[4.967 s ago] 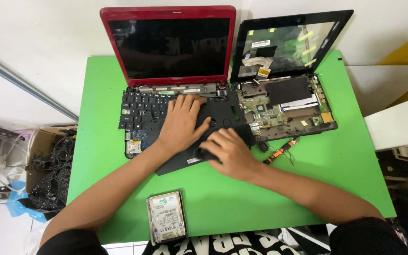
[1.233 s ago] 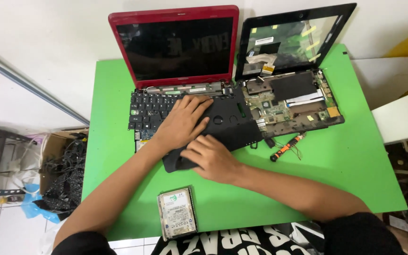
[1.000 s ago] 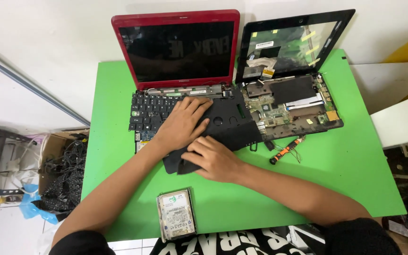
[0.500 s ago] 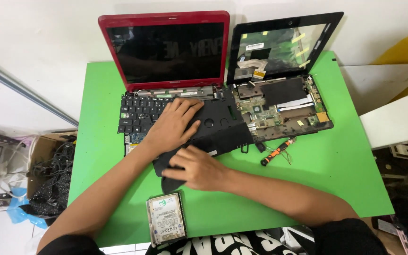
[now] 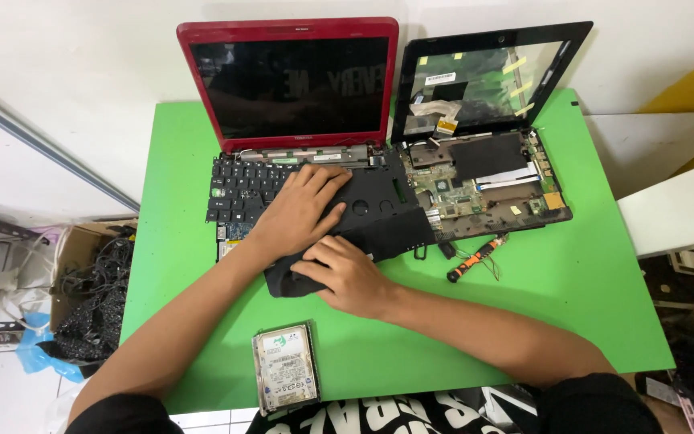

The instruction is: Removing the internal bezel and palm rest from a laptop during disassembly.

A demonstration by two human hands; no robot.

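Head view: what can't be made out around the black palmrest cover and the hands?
- Black palmrest cover: its near-left corner, hidden under the right hand.
- Keyboard: right half, covered by the left hand.
- Right hand's fingers: grip under the cover unseen.
- Hard drive: label too small.

A table (image 5: 588,297) fills the frame centre. On its upper-left portion stands an open laptop (image 5: 291,88); directly right of it stands an opened, stripped laptop (image 5: 483,177). A palm-rest cover (image 5: 379,221) lies between them, toward the lower centre. A screwdriver (image 5: 475,259) lies below the stripped unit. A hard drive (image 5: 286,376) lies at the table's lower edge. A box of cables (image 5: 90,297) sits at left, off the table.
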